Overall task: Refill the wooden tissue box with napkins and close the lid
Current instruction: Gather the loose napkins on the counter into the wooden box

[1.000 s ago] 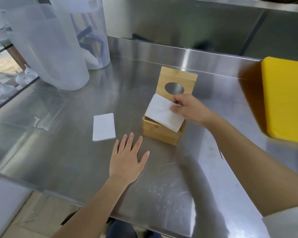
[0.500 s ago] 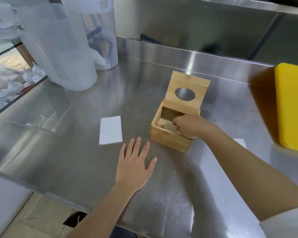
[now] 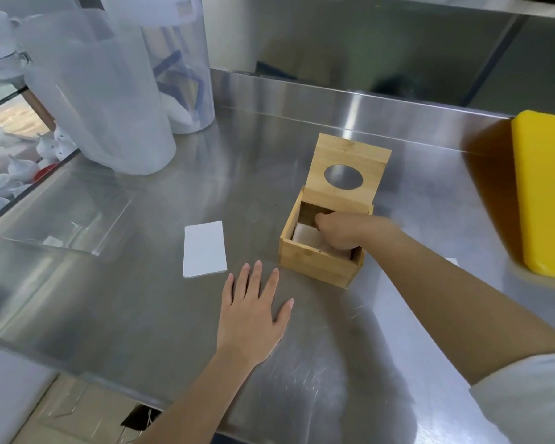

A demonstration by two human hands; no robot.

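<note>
The wooden tissue box (image 3: 318, 267) stands mid-table with its hinged lid (image 3: 350, 155) upright, oval hole facing me. My right hand (image 3: 337, 233) reaches down inside the box, fingers curled on a white napkin (image 3: 303, 233) that lies in the box; most of that napkin is hidden by the hand. A folded white napkin (image 3: 204, 249) lies flat on the steel to the left of the box. My left hand (image 3: 253, 310) rests palm down on the table in front of the box, fingers spread, holding nothing.
A yellow board (image 3: 545, 193) lies at the right edge. Two tall translucent plastic containers (image 3: 103, 91) stand at the back left. A clear sheet (image 3: 68, 216) lies left of the napkin. White cups (image 3: 0, 177) sit on a lower level beyond the left edge.
My right hand has carried the napkin from above the box rim down into the box and now sits deeper inside. The left hand stayed flat on the table.
</note>
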